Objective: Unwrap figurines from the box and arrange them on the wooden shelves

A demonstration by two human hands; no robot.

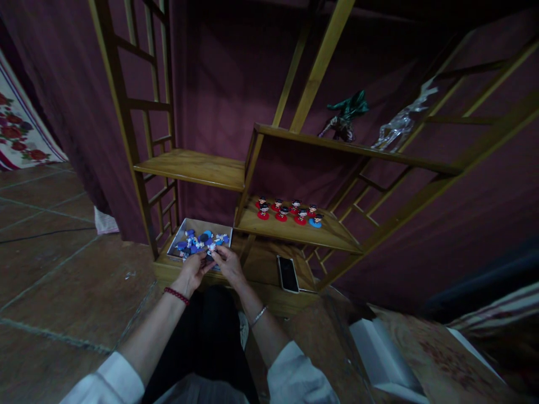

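Observation:
My left hand [192,270] and my right hand [227,264] meet at the near edge of a white box [182,228] on the bottom board of a wooden shelf. Both pinch a small figurine [210,250] between their fingertips. The box holds several small blue figurines [197,239]. A red bead bracelet sits on my left wrist and a thin silver one on my right. On the shelf board [337,238] above and to the right stand several small red-based figurines [281,210] and one blue-based figurine [315,221].
A dark phone [288,273] lies flat on the bottom board right of my hands. A green ornament [346,115] and a clear glass figure [400,124] stand on the upper shelf. A white box [379,353] lies on the tiled floor at the right.

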